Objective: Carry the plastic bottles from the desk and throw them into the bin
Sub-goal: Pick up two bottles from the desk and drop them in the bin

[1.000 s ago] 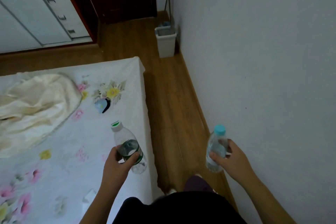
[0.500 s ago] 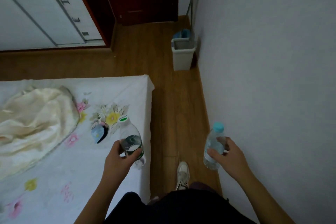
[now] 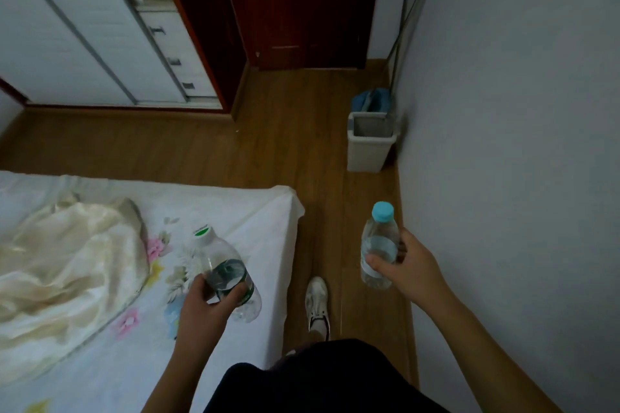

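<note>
The carrying was judged partly done, with both bottles in hand and neither yet binned; the green-capped bottle (image 3: 228, 273) was gripped round its middle by the left hand (image 3: 204, 308) above the bed's (image 3: 261, 211) right edge; the blue-capped bottle (image 3: 379, 245) was clasped by the curled right hand (image 3: 409, 271) over the floor (image 3: 335, 211); the open bin (image 3: 369, 151) was seen well ahead, against the wall (image 3: 503, 177).

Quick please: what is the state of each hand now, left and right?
Left hand: closed around the green-cap bottle.
Right hand: closed around the blue-cap bottle.
</note>
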A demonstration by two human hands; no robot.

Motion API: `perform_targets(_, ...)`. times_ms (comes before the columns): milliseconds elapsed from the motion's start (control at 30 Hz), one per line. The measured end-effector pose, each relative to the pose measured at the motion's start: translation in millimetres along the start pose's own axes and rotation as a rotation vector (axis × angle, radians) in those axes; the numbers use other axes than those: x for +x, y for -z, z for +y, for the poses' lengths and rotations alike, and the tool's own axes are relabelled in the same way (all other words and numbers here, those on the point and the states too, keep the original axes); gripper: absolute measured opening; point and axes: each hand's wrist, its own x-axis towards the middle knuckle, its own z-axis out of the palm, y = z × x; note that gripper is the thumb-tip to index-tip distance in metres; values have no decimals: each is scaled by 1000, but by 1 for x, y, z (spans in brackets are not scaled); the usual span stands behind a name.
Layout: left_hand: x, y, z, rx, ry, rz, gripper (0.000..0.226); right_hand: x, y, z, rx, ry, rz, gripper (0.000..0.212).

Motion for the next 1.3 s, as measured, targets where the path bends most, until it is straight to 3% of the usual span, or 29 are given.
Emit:
perform_targets(200, 114, -41, 63, 32, -55, -97, 47, 77, 26, -11, 11, -89, 129, 52)
perform_targets(333, 184, -70, 122, 86, -145, -192, 52, 121, 49, -25, 36, -136, 194, 39)
perform_targets(500, 264, -105, 184, 69, -186, -271, 53, 193, 73, -42, 19, -174, 201, 48)
perform_targets(667, 342, -133, 216, 58, -113, -235, 53, 300, 91, -69, 23, -169, 168, 58)
perform_targets(867, 415, -139, 250, 0, 3, -95, 50, 442, 101, -130, 9, -109, 60, 53)
perform_targets(1000, 455, -133, 270, -42, 76, -14, 67, 525, 97, -186, -41, -43, -70, 60)
perform_targets(1133, 502, -131, 293, -61, 105, 45, 55, 595, 87, -233, -67, 20, -119, 64)
perform_targets(1300, 589, -135, 324, -36, 123, -16, 84, 668, 72, -268, -52, -10, -110, 57)
